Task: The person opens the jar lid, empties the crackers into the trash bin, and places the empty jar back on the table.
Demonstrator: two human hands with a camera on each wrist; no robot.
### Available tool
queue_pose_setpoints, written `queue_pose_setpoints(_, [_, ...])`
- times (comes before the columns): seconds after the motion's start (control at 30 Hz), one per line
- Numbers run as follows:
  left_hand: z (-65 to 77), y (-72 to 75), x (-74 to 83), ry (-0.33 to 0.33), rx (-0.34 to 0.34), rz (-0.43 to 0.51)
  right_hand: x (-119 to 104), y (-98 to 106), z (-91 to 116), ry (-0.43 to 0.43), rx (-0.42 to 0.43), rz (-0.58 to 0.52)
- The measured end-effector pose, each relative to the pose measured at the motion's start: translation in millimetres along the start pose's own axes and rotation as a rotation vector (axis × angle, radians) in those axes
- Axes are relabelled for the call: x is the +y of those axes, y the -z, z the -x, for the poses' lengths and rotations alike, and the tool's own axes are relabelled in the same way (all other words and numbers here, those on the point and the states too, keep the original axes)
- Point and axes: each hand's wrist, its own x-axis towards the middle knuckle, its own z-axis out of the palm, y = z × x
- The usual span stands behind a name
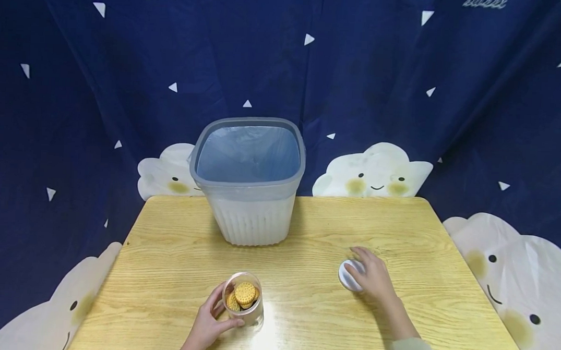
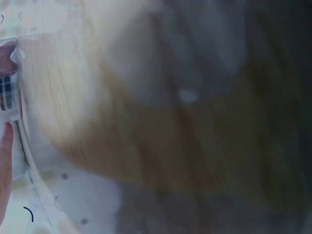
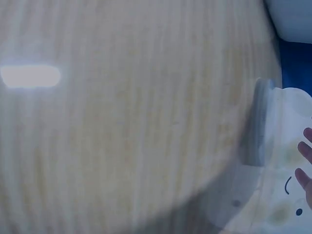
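Note:
My left hand (image 1: 210, 321) grips a clear jar (image 1: 254, 318) from its left side, thumb in front and fingers behind. Round golden biscuits (image 1: 244, 293) fill the lidless jar, which stands upright at the table's front. In the left wrist view only part of the jar (image 2: 14, 105) and one finger (image 2: 6, 165) show at the left edge. My right hand (image 1: 374, 278) hovers over a round whitish lid (image 1: 346, 277) lying on the table, its fingers spread. In the right wrist view these fingers (image 3: 303, 179) appear apart from the lid (image 3: 258, 126).
A tall whitish bin (image 1: 255, 215) with a grey rim and a liner bag stands at the back of the wooden table (image 1: 164, 264). Behind the table hangs a dark blue curtain (image 1: 374, 69) with clouds and triangles.

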Motion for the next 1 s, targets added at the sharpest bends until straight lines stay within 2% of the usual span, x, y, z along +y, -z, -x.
queue_pose_setpoints(0.27, [0.0,0.0,-3.2,0.0,0.001,-0.008,-8.1,3.4,-13.8,-0.011,0.008,-0.005])
queue_pose_setpoints(0.43, [-2.9,-0.1,-17.6,-0.005,0.013,-0.014,-15.5,6.6,-24.6,-0.021,0.007,-0.017])
queue_pose_setpoints(0.6, [-5.7,0.6,-30.6,-0.022,0.017,-0.022,-23.1,11.3,-38.1,0.003,0.039,-0.029])
queue_pose_setpoints(0.77, [-5.7,1.0,-33.4,-0.054,0.002,-0.007,-30.0,17.1,-51.2,0.012,0.058,-0.025])
queue_pose_setpoints(1.0, [-5.8,0.8,-32.2,-0.045,-0.007,0.014,-44.2,28.3,-69.3,-0.003,0.06,-0.044])
